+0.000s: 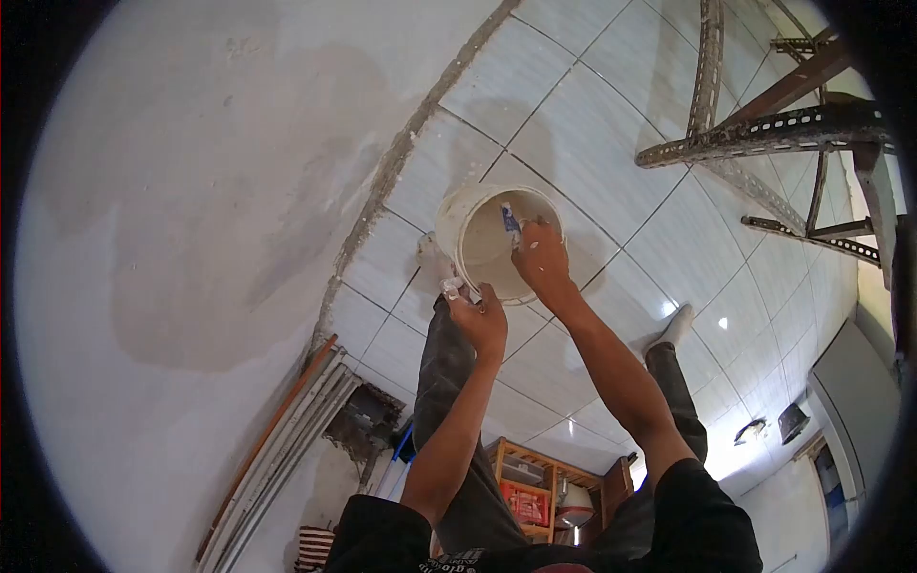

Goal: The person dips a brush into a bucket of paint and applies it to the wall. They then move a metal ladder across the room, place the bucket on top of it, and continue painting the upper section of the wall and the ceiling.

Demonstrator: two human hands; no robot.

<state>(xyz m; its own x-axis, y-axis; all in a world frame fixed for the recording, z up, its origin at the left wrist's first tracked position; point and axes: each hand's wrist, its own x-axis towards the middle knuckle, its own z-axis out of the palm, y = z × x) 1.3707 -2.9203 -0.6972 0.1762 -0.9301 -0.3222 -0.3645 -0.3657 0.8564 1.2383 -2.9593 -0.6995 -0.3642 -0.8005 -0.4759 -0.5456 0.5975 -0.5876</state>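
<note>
A whitish plastic bucket (449, 212) stands on the tiled floor, tipped so that its mouth faces me. Its inner wall has a pale coating. My left hand (480, 320) grips the near left of the rim, with white smears at its fingers. Inside the mouth, my right hand (543, 260) is closed around a small tool with a blue-and-white part (510, 220); its working end is hard to make out. White specks mark the back of the right hand. My left foot is close against the bucket.
A plastered wall (220, 191) with a damp-looking patch runs along the left. Rusty slotted metal frames (755, 138) stand at upper right. Long pipes (277, 449) lean at lower left. A wooden shelf (525, 477) with goods stands behind me. My right foot (676, 327) rests on the tiles.
</note>
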